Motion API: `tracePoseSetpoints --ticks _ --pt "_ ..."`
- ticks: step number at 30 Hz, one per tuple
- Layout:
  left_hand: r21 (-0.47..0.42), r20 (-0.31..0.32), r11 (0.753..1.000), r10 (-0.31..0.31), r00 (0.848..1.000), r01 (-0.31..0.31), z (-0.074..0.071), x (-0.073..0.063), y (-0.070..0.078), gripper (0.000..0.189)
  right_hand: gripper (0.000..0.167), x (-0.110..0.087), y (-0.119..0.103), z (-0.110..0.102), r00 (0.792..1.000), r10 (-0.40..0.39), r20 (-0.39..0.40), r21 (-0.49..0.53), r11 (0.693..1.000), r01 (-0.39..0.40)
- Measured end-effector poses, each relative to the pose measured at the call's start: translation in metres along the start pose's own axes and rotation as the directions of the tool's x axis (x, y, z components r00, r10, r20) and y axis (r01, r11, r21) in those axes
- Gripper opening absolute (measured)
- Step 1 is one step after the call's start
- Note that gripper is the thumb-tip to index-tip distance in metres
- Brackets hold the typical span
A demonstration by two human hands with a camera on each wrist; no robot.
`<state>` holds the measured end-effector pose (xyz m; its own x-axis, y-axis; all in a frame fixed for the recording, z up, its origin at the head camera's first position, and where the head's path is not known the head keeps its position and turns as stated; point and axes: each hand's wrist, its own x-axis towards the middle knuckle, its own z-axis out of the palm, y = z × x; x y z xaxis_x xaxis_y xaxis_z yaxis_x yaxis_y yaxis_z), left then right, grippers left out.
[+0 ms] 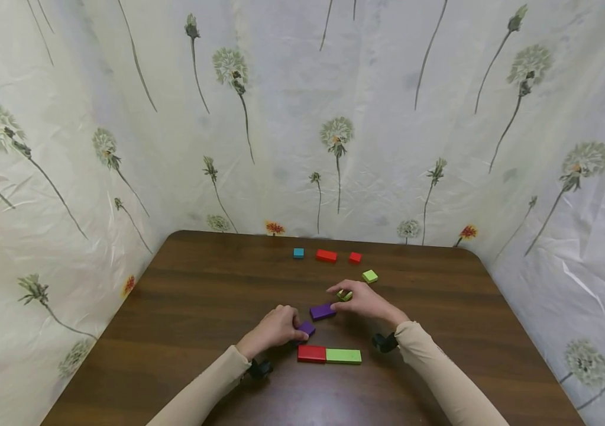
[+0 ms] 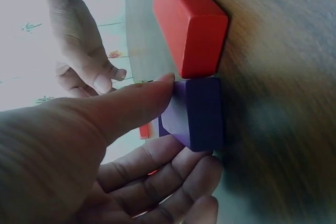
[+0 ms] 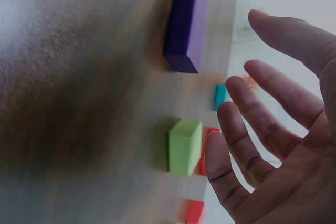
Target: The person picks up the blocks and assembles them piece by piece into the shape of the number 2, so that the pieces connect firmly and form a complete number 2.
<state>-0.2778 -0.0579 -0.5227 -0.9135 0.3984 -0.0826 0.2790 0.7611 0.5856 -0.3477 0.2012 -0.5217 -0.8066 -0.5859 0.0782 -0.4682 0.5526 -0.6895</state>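
Observation:
My left hand (image 1: 274,326) pinches a small purple block (image 1: 306,329) between thumb and fingers. In the left wrist view that purple block (image 2: 206,115) stands close by the end of a red block (image 2: 197,30). My right hand (image 1: 364,303) hovers with fingers spread over the table, near a longer purple block (image 1: 322,312). A small light green block (image 1: 344,296) shows partly behind its fingers. From the right wrist, the palm and fingers (image 3: 226,167) hold nothing. Nearer the body, the red block (image 1: 311,354) and a long light green block (image 1: 343,356) lie end to end.
Along the far table edge lie a blue block (image 1: 298,253), a long red block (image 1: 326,255) and a small red block (image 1: 355,258). Another light green block (image 1: 369,276) sits beyond my right hand. Flowered curtains (image 1: 281,118) surround the brown table (image 1: 185,307).

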Motion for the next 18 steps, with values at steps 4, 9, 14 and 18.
tracePoseSetpoints --ticks 4,9,14,18 --pt "-0.008 0.014 1.0 -0.01 1.0 0.01 0.0 0.001 0.0 0.026 0.043 0.001 0.0 0.006 1.0 0.013 0.01 -0.034 0.999 -0.013" --pt "-0.01 0.017 1.0 -0.011 1.0 0.011 -0.001 0.002 0.0 0.026 0.042 0.002 0.0 0.01 1.0 0.016 0.015 -0.05 0.999 -0.015" --pt "-0.006 0.011 1.0 -0.007 1.0 0.007 -0.002 0.001 0.0 0.026 0.041 0.003 0.003 0.014 0.999 0.02 0.027 -0.077 0.997 -0.018" --pt "-0.008 0.011 1.0 -0.008 1.0 0.008 -0.001 0.0 0.0 0.027 0.034 0.003 0.008 0.018 0.999 -0.013 0.035 -0.119 0.993 0.017"
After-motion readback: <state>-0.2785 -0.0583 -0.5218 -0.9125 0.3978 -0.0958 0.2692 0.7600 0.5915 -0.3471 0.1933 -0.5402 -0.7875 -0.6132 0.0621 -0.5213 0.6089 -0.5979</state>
